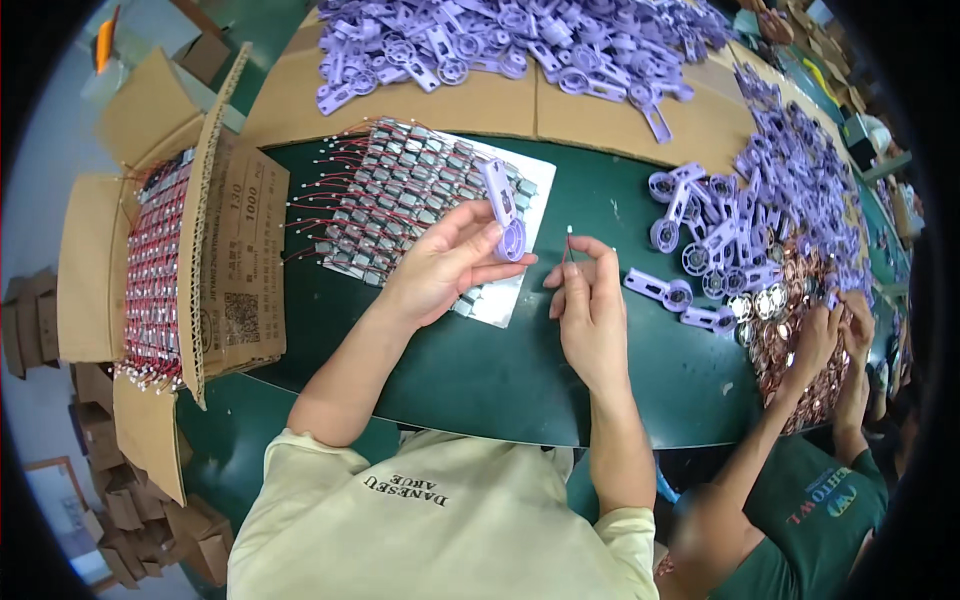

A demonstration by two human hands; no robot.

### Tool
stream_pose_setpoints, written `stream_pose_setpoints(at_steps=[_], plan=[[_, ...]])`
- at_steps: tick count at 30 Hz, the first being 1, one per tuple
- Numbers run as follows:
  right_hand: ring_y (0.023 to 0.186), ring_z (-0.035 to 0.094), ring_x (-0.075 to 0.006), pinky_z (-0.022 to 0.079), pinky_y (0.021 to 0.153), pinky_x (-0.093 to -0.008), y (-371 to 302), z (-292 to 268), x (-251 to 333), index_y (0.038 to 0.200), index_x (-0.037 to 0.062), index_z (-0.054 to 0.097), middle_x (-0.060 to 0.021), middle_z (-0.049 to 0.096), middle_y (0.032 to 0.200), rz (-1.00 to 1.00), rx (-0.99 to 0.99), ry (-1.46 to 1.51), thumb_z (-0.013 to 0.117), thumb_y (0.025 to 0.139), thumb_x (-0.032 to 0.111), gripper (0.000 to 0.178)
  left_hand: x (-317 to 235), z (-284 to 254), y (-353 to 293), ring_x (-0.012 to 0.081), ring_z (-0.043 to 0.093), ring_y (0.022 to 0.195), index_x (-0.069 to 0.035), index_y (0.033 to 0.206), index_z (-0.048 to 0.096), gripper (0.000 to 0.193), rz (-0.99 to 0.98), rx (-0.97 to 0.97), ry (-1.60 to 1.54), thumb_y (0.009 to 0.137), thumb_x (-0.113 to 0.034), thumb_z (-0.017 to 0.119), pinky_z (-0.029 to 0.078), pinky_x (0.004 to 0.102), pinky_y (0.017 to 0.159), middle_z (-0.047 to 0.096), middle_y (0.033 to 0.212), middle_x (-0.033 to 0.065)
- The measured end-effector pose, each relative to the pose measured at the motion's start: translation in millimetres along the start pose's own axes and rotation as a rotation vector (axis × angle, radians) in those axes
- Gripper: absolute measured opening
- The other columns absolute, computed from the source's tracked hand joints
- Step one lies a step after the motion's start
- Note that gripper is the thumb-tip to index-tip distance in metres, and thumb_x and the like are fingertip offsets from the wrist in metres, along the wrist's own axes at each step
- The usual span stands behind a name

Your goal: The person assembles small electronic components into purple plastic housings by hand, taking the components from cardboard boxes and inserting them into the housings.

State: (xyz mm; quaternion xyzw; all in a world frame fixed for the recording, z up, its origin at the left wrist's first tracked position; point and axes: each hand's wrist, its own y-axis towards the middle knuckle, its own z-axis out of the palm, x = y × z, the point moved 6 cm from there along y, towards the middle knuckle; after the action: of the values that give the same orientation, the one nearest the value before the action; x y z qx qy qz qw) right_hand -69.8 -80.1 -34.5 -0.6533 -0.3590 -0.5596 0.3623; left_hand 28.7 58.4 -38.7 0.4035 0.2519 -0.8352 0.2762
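Left hand (440,265): fingers closed on one purple plastic arm (503,208) with a ring at its lower end, held upright above the white sheet (535,190) near the middle of the worktop (600,380). Right hand (590,300): thumb and forefinger pinched on a thin wire lead (569,240) with a white tip, just beside the purple arm, not touching it as far as can be seen.

Progress, judged from the layout only: the lead and the arm are not yet joined. The sheet carries a full-looking batch of small grey motors (410,195) with red leads, laid in rows and extending past its left edge. A loose group of purple arms (700,235) lies right of the hands; cannot tell whether these are fitted or bare. Most of the stock looks unworked.

Containers:
- Open cardboard box (215,260) at the left edge of the worktop, flaps up, packed with rows of the same motors with red leads.
- Cardboard sheets (500,105) along the far edge, carrying a large heap of purple parts (520,40).
- More flattened cartons on the floor, lower left; contents not visible.

At the right edge a co-worker's hands (835,335) are in a pile of coppery round parts (790,340).
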Motion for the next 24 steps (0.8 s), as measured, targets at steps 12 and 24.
stream_pose_setpoints(at_steps=[12, 24], plan=[[0.066, 0.064, -0.0293, 0.049, 0.057, -0.0368, -6, 1, 17, 0.097, 0.0042, 0.061, -0.0112, 0.065, 0.084, -0.395, -0.135, -0.42, 0.06, 0.091, 0.007, 0.006, 23, 4, -1, 0.0196, 0.061, 0.108, 0.0, 0.124, 0.048, 0.029, -0.058, -0.059, 0.114, 0.099, -0.013, 0.051, 0.053, 0.0386, 0.094, 0.059, 0.117, 0.0121], [0.059, 0.06, -0.0263, 0.047, 0.052, -0.0365, -6, -2, 17, 0.084, 0.0048, 0.061, -0.0083, 0.056, 0.08, -0.235, -0.119, -0.423, 0.069, 0.082, 0.01, 0.01, 30, 12, 2, 0.0197, 0.063, 0.104, 0.0, 0.123, 0.048, 0.027, -0.076, -0.034, 0.046, 0.099, -0.012, 0.05, 0.055, 0.037, 0.089, 0.061, 0.114, 0.012]])
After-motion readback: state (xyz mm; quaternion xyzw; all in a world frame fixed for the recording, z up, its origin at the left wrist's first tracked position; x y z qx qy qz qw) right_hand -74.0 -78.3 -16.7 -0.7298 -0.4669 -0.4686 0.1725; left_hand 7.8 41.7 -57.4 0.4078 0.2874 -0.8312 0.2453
